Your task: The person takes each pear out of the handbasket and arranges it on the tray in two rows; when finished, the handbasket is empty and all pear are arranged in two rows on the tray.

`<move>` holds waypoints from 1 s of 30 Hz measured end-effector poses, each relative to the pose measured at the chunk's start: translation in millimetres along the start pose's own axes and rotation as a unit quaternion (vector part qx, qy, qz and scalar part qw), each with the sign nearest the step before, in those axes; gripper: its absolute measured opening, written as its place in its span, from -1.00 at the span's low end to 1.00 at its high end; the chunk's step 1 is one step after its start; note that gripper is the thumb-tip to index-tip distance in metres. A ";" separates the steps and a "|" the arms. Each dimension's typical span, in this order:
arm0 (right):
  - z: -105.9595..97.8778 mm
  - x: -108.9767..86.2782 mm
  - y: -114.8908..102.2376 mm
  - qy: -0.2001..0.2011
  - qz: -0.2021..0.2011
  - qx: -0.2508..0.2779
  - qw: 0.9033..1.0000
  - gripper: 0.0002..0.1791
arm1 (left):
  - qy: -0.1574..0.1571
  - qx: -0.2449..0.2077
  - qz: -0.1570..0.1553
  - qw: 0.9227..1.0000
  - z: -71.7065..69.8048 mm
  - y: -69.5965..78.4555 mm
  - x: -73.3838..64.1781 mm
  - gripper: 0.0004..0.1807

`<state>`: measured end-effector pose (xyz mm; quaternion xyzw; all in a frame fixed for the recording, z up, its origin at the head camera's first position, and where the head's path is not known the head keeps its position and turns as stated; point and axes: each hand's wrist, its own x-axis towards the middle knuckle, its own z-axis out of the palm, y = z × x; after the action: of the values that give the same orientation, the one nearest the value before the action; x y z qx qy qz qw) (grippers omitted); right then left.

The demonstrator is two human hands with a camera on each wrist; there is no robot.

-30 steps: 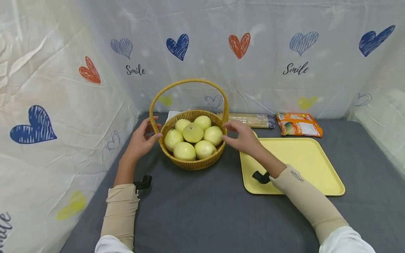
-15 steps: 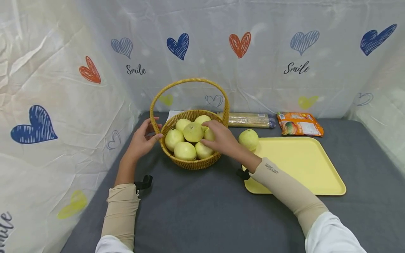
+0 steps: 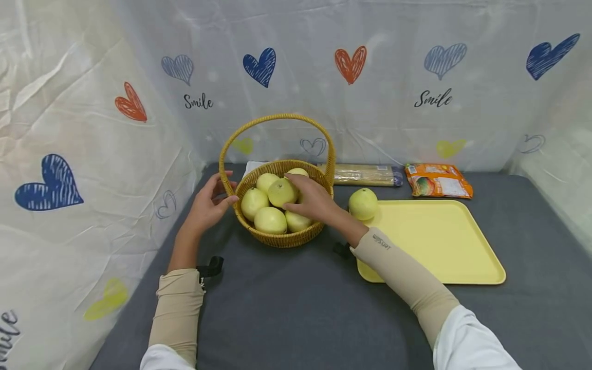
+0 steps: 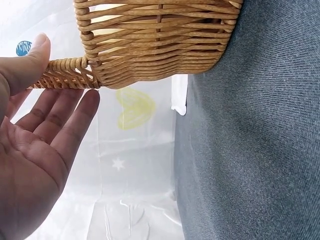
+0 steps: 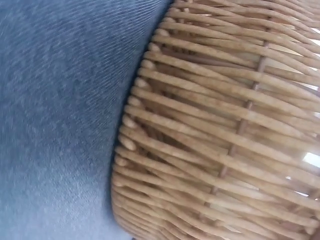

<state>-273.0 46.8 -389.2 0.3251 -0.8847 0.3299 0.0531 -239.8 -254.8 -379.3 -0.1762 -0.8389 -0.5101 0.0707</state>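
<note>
A wicker basket (image 3: pixel 287 240) with a tall hoop handle stands on the grey cloth, holding several round, pale green pears (image 3: pixel 270 221). My left hand (image 3: pixel 207 204) holds the foot of the handle (image 4: pixel 67 75), thumb on one side and fingers on the other, as the left wrist view shows. Over the basket, my right hand (image 3: pixel 315 199) has its thumb and fingers around the right side of the topmost pear (image 3: pixel 280 192); the hand covers part of the pile. Only the basket's woven wall (image 5: pixel 225 120) and cloth show in the right wrist view.
A yellow tray (image 3: pixel 439 241) lies to the right, with a single pear (image 3: pixel 363 204) at its far left corner. Behind it are an orange packet (image 3: pixel 438 181) and a clear pack of thin sticks (image 3: pixel 365 175). A printed curtain (image 3: pixel 296 67) backs the table.
My right hand has moved left from the basket's right rim onto the top pear, uncovering the pear at the tray's corner. The left hand has stayed on the handle.
</note>
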 end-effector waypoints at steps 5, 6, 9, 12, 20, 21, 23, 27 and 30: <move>1.6 1.6 1.4 -0.008 -0.006 -0.008 1.000 -0.11 | 0.000 0.007 -0.002 1.000 -0.6 1.2 -1.5 -0.35; 1.9 1.7 1.8 -0.008 -0.005 -0.008 1.000 -0.10 | 0.001 0.008 -0.002 1.000 -0.6 1.2 -1.6 -0.35; 2.8 0.9 2.8 -0.003 -0.003 -0.003 1.000 -0.11 | -0.001 0.007 -0.003 1.000 0.0 1.4 -1.4 -0.35; 3.8 -0.1 3.7 0.005 0.000 0.005 1.000 -0.13 | -0.002 0.010 -0.005 1.000 0.6 3.8 -1.5 -0.34; 4.8 -0.3 2.0 0.023 0.004 0.026 0.999 -0.17 | -0.005 0.004 -0.003 1.000 1.4 23.8 -4.2 -0.35; 4.9 -0.4 1.6 0.024 0.005 0.026 0.999 -0.18 | -0.005 0.007 -0.003 1.000 1.2 22.0 -3.9 -0.35; 5.4 -0.5 0.9 0.028 0.006 0.025 0.999 -0.19 | -0.003 0.010 -0.003 1.000 0.8 16.1 -3.0 -0.34; 6.6 -1.5 -0.4 0.035 0.003 0.016 0.999 -0.22 | 0.001 0.013 -0.001 1.000 0.4 4.8 -2.1 -0.34; 7.7 -2.8 -0.6 0.040 0.001 0.004 0.999 -0.23 | 0.003 0.010 0.003 1.000 0.6 1.9 -2.3 -0.34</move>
<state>-269.5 43.3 -395.7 0.3112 -0.8807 0.3462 0.0870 -237.0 -254.0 -378.6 -0.1764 -0.8433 -0.5020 0.0760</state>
